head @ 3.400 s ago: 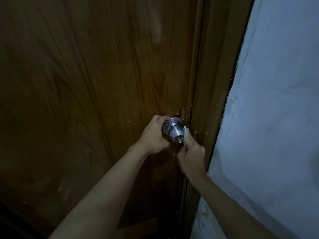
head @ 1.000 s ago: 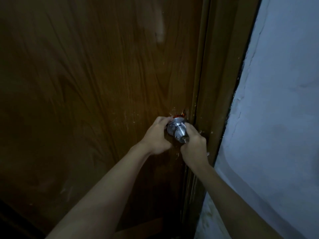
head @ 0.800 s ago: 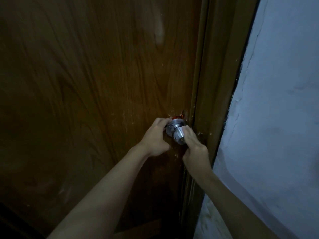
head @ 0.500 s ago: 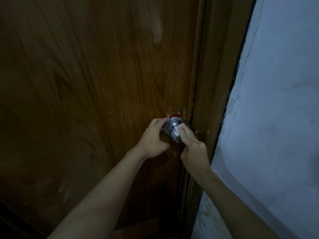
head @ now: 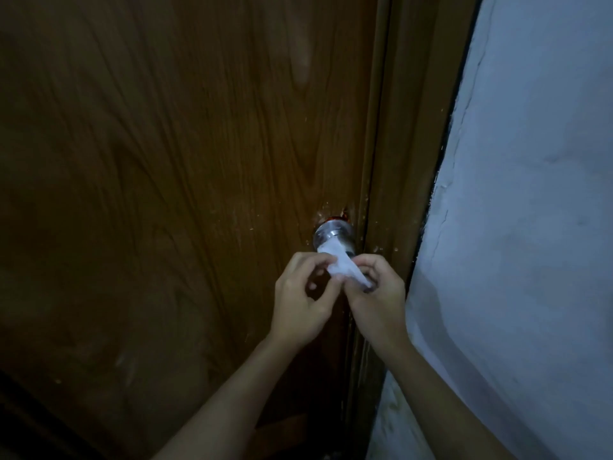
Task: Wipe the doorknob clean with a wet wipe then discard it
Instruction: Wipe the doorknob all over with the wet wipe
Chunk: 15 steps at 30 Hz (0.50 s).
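A silver round doorknob [head: 331, 233] sticks out of the brown wooden door [head: 185, 180] near its right edge. A white wet wipe [head: 343, 266] hangs in front of the knob's lower half and hides it. My left hand [head: 303, 302] and my right hand [head: 376, 293] are just below the knob, side by side. Both pinch the wipe between fingertips, the left at its left edge, the right at its lower right end. Neither hand touches the knob.
The wooden door frame [head: 408, 154] runs upright right of the knob. A pale, cracked plaster wall [head: 530, 227] fills the right side. The scene is dim. A lighter wooden strip [head: 282, 433] crosses the door's bottom.
My left hand has let go of the knob and dropped below it. My right hand pulled back from the knob too, and both hands now hold the wipe between them.
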Available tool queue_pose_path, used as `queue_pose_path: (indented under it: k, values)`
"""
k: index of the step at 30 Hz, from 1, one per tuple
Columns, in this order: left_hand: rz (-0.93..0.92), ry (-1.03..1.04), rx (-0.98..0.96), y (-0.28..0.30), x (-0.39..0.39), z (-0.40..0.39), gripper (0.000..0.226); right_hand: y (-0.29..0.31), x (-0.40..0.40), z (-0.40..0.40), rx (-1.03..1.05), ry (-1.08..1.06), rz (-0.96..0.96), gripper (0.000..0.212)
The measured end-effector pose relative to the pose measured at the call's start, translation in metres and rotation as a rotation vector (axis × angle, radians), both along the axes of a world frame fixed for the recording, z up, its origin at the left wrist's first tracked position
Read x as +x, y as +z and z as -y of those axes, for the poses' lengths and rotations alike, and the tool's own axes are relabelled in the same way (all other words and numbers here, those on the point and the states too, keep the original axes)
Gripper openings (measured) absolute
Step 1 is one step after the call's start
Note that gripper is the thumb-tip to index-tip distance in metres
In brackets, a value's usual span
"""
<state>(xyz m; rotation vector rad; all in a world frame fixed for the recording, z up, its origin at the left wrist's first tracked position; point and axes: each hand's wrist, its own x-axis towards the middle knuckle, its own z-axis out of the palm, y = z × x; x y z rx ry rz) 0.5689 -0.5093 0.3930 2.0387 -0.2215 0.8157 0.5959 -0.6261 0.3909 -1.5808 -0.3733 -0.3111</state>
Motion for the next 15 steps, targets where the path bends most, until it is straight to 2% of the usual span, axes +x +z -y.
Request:
queue_pose_path:
  k: [2,5,7,9,13,15]
  values:
    - [-0.017,-0.013,0.003,0.002,0.0,0.0,0.032,0.004,-0.003,-0.001,-0.025,0.048,0.046,0.024]
    - [0.0,0.007,-0.023,0.003,0.001,-0.004,0.027,0.009,-0.005,0.0,-0.092,0.161,0.091,0.028]
    - [0.019,0.061,-0.045,0.006,0.004,-0.009,0.025,0.007,-0.001,0.002,-0.095,0.122,0.079,0.039]
    - [0.044,0.141,-0.017,0.011,0.013,-0.015,0.025,0.005,0.004,0.004,-0.031,-0.006,0.027,0.045]
    - [0.039,0.104,0.229,0.02,0.033,-0.013,0.029,0.005,0.02,0.005,-0.08,-0.119,0.011,0.044]
    - [0.034,0.096,0.501,0.018,0.043,-0.008,0.032,0.007,0.03,0.003,-0.104,-0.045,-0.026,0.047]
